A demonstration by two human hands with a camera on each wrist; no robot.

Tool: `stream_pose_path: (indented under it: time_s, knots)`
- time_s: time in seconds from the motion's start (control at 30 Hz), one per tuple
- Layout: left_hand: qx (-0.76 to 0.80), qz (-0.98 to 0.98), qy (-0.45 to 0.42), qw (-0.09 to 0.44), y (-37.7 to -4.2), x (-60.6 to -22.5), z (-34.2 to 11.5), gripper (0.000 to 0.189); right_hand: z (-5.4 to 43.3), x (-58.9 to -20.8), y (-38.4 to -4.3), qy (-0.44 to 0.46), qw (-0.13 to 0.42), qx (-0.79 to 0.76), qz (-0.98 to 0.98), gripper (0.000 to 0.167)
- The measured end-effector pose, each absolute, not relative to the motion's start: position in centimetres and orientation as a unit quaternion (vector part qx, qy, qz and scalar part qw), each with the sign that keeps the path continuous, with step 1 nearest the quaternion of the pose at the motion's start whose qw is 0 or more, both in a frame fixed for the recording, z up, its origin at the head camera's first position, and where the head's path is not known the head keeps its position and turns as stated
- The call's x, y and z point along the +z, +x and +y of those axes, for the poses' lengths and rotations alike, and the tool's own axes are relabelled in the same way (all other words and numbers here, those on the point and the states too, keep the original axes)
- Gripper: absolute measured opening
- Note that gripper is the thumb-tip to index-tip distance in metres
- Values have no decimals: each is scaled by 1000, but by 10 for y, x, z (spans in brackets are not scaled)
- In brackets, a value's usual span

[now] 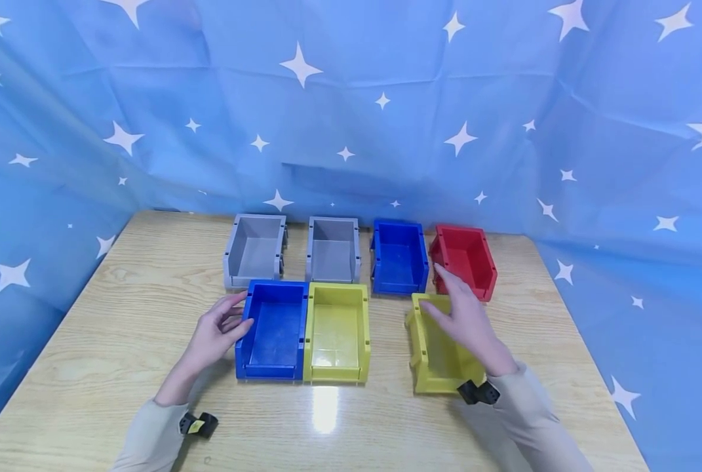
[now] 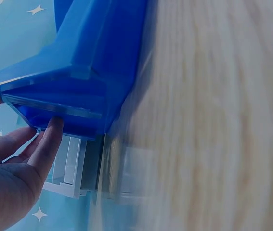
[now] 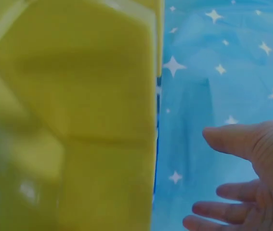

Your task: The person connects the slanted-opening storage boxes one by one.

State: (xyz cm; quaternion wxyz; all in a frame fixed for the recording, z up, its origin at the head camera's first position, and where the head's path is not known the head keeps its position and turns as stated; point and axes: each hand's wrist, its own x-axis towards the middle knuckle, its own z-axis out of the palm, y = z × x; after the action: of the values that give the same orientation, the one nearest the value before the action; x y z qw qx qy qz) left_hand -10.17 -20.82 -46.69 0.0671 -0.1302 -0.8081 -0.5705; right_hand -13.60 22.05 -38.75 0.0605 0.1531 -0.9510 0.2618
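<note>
My left hand (image 1: 215,331) is at the left side of a blue bin (image 1: 274,377). In the left wrist view, its fingers (image 2: 53,132) press the outside of that bin's side wall while the thumb lies over the rim, pinching it. Flush against this bin's right side sits a yellow bin (image 1: 336,377). Farther right, a second yellow bin (image 1: 436,385) stands slightly turned and apart from the pair. Over it hovers my right hand (image 1: 467,321), with fingers spread and nothing held; the right wrist view shows the thumb and fingers well apart.
Behind, a row holds two grey bins (image 1: 255,283) (image 1: 333,278), another blue bin (image 1: 399,288) and a red bin (image 1: 482,293). All stand on a wooden table (image 1: 120,328). A blue star-patterned cloth (image 1: 351,105) closes off the back and sides.
</note>
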Motion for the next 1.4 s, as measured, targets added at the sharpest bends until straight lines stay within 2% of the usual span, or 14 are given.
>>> stream_pose_path:
  time_s: [0.43,0.77,1.07,1.4]
  knots:
    - [-578,-802,-132,69,-101,-467,-208,46,261,-399,-117,116,105,285,-946,64]
    - [-576,-805,-127,68,-101,-469,-209,46,279,-406,-108,62,88,309,-945,40]
    - [-574,-807,-124,64,-101,-468,-208,46,283,-410,-104,24,38,300,-953,40]
    - [-572,-808,-125,61,-101,-467,-207,46,284,-416,-105,11,35,313,-949,37]
